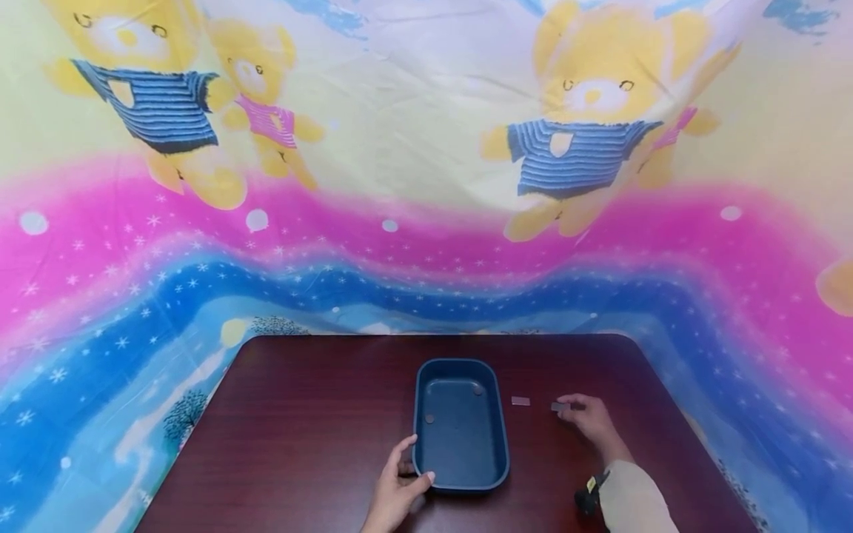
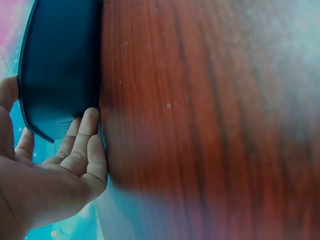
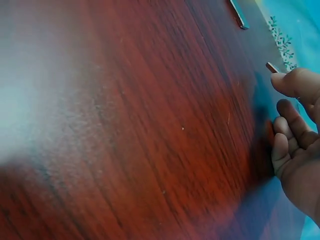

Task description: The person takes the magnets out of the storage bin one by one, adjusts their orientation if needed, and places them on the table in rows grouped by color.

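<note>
On the dark red wood-grained table [image 1: 320,414], the left hand [image 1: 397,485] gripped the near-left corner of a blue rectangular plastic-looking tray [image 1: 463,448], seemingly steadying it. Two small round brownish discs [image 1: 429,419] lay inside. Just right lay a flat pinkish rectangular piece [image 1: 520,401]; beyond, the right hand [image 1: 591,420] pinched a flat grey rectangular piece [image 1: 557,406], likely for precision.

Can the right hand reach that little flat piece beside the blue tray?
Probably yes: the right hand is near the flat piece, nothing blocking the way, though that hand pinches another piece.
</note>
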Tool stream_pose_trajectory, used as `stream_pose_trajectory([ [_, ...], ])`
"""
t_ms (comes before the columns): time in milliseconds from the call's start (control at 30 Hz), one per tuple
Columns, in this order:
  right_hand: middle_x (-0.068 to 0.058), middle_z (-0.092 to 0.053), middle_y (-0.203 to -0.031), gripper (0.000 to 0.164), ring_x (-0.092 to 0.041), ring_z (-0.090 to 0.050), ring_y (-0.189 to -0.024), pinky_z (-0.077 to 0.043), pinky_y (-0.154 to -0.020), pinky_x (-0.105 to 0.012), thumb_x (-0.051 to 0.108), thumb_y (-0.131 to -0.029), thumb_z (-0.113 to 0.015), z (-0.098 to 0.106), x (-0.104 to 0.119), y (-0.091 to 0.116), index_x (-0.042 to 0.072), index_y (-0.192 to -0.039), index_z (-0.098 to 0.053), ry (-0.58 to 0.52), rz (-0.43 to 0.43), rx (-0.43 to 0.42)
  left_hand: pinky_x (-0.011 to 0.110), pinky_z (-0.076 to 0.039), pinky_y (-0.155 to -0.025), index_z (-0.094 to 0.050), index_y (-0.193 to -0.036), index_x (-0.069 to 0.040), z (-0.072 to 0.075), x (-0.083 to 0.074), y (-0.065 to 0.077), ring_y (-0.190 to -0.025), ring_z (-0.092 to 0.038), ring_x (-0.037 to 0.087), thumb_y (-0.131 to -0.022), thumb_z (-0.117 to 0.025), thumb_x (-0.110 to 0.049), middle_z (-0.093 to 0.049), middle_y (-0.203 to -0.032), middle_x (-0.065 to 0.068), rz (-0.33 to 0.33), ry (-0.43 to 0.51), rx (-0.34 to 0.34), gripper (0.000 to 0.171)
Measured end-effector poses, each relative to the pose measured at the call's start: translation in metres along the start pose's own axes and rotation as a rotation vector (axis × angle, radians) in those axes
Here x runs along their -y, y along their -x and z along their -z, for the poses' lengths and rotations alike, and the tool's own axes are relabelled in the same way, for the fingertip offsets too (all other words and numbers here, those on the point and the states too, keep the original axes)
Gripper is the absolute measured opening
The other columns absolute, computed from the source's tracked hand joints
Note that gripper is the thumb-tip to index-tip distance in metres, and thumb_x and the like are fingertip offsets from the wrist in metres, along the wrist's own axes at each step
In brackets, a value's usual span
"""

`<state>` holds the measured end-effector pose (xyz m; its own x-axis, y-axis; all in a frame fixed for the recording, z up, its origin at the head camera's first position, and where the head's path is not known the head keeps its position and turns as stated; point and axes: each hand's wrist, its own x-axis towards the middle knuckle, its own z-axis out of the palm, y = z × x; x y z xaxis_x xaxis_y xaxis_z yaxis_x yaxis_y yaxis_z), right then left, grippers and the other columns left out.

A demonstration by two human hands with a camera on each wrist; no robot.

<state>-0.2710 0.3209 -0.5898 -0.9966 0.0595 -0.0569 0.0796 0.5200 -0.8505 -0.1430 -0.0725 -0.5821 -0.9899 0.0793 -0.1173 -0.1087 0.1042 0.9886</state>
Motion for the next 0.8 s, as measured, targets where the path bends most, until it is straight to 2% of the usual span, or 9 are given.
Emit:
stream_pose_trajectory([
  [200,-0.012,-0.063,-0.090,0.022,-0.022,-0.054,-0.076,-0.044,-0.064,-0.035,-0.001,-0.077,-0.067,0.001,0.002,-0.004,-0.003,-0.099,-0.067,0.118,0.064,0.021,0.036,-0.050,-0.067,-0.037,-0.141,-0.013,0.001,0.001,-0.001,-0.078,-0.061,0.022,-0.082,-0.072,-0.020,-0.057,-0.089,0.011,0.007,0.002,0.004,0.069],
  [367,-0.017,-0.063,-0.093,0.018,-0.028,-0.056,-0.081,-0.045,-0.067,-0.041,-0.006,-0.080,-0.062,0.003,0.004,-0.004,-0.005,-0.098,-0.066,0.190,0.121,0.024,0.038,-0.050,-0.067,-0.037,-0.141,-0.014,0.000,0.001,0.000,-0.079,-0.060,0.022,-0.082,-0.072,-0.021,-0.055,-0.092,0.012,0.026,0.003,0.008,0.069],
  [533,-0.017,-0.064,-0.095,0.016,-0.031,-0.057,-0.086,-0.046,-0.068,-0.040,-0.002,-0.082,-0.064,0.004,0.002,-0.010,-0.002,-0.098,-0.068,0.245,0.160,0.019,0.038,-0.050,-0.067,-0.036,-0.141,-0.014,0.000,0.001,-0.001,-0.079,-0.060,0.022,-0.083,-0.071,-0.020,-0.055,-0.093,0.012,0.025,0.010,0.012,0.069],
  [800,-0.021,-0.063,-0.104,0.020,-0.041,-0.054,-0.100,-0.046,-0.077,-0.047,0.000,-0.084,-0.062,0.005,0.003,-0.012,-0.002,-0.103,-0.068,0.263,0.128,0.021,0.037,-0.049,-0.067,-0.037,-0.141,-0.014,0.001,0.002,-0.001,-0.079,-0.060,0.022,-0.082,-0.072,-0.020,-0.054,-0.092,0.012,0.027,0.010,0.009,0.068],
])
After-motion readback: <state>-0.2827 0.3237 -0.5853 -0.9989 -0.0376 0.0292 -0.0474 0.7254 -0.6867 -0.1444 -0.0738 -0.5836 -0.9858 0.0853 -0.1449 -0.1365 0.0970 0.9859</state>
